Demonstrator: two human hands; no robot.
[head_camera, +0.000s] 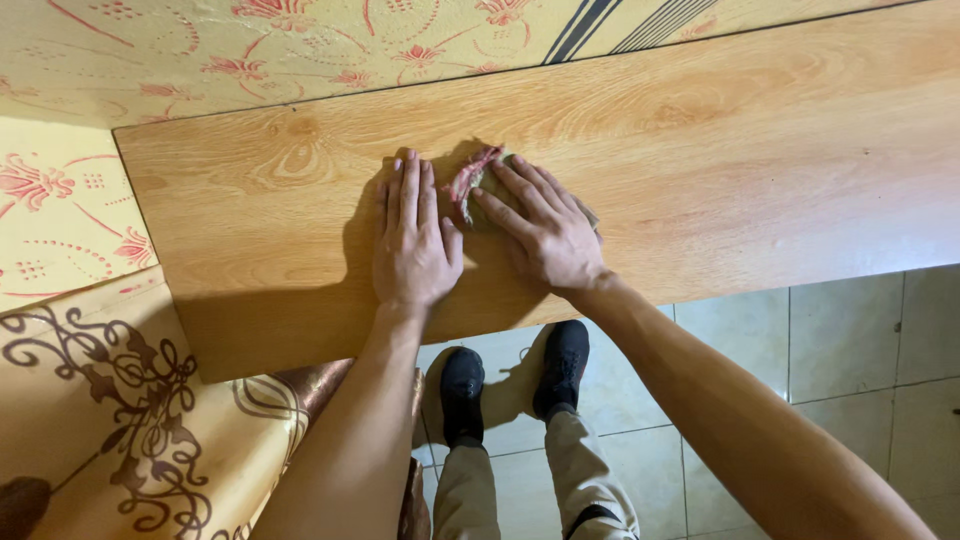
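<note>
While both hands press flat on the wooden table (700, 170), a small rag gets worked against its surface.

With fingers spread, the right hand (545, 235) lies on the crumpled greenish cloth with a pink frayed edge (478, 185), pinning it rather than clenching it; the rag sits near the middle of the table, just beside the left hand (412, 240), which rests open and flat on bare wood, holding nothing. To wipe well, I judge, keep the palm's weight over the cloth, steady with the left, and follow the grain.
</note>
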